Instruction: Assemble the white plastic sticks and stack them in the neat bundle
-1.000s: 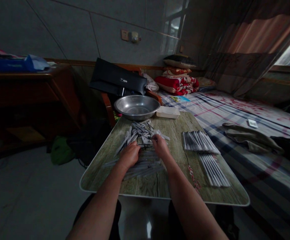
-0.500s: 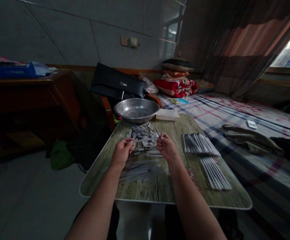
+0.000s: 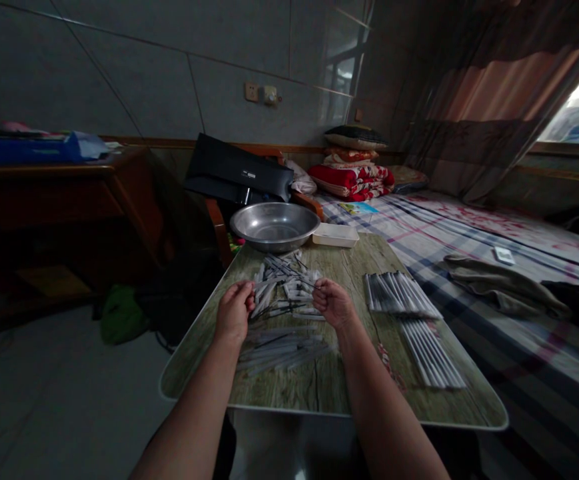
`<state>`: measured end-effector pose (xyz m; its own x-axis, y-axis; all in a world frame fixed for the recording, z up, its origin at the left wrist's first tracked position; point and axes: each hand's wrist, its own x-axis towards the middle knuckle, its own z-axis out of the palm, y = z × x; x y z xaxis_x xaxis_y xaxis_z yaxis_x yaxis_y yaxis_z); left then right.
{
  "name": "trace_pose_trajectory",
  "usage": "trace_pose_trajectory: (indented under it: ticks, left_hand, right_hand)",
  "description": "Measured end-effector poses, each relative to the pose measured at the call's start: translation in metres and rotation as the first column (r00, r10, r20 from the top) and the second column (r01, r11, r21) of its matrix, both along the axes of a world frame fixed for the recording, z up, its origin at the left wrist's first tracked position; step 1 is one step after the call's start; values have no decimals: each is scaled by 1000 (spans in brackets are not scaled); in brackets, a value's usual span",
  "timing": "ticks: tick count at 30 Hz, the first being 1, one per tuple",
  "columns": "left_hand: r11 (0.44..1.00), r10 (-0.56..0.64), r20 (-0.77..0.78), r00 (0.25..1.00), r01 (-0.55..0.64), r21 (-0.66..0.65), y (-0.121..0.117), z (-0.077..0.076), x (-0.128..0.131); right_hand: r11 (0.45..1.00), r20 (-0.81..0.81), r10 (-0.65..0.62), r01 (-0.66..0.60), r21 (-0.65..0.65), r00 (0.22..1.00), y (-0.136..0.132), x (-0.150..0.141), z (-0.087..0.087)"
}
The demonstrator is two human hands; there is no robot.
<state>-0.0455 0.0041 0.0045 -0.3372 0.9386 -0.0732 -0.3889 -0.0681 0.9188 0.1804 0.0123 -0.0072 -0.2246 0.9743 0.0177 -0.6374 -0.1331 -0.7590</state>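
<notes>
Over the table, my left hand [image 3: 234,312] is closed, pinching a thin translucent tube [image 3: 265,285] that points right. Across from it, the closed fingers of my right hand [image 3: 335,304] grip a thin dark stick [image 3: 307,283] slanting toward the left hand. The tips of tube and stick come close together; whether they touch I cannot tell. Behind and between the hands lies a loose pile of clear tubes and dark sticks [image 3: 284,270]. Nearer to me, a spread of translucent tubes [image 3: 284,350] lies flat between my forearms.
On the right of the wood-patterned table [image 3: 289,393], dark-tipped tubes [image 3: 402,293] lie in a bundle above a row of pale tubes [image 3: 434,357]. A steel basin [image 3: 275,227] and a white tray [image 3: 336,235] stand at the back. A bed [image 3: 469,233] adjoins on the right.
My left hand has shifted left, away from my right hand. The dark stick in my right hand has swung from pointing upward to lying lower, toward the left. The view has tilted slightly.
</notes>
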Motion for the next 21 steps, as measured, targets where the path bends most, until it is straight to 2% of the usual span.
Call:
trace_pose_trajectory:
  ticks: [11, 15, 17, 21]
  left_hand:
    - [997, 14, -192, 981, -1, 71, -1, -2, -6]
    - [997, -9, -307, 952, 31, 67, -1, -3, -10]
    - [996, -49, -394, 918, 73, 47, 0, -2, -13]
    - [980, -167, -478, 862, 198, 14, -1, 1, -19]
  right_hand:
    - [999, 118, 8, -2, -54, 993, 2, -2, -3]
    - [998, 175, 16, -4, -67, 984, 2, -1, -3]
    - [996, 227, -22, 41, -78, 974, 3, -1, -5]
    - [973, 359, -197, 227, -44, 912, 8, 1, -11]
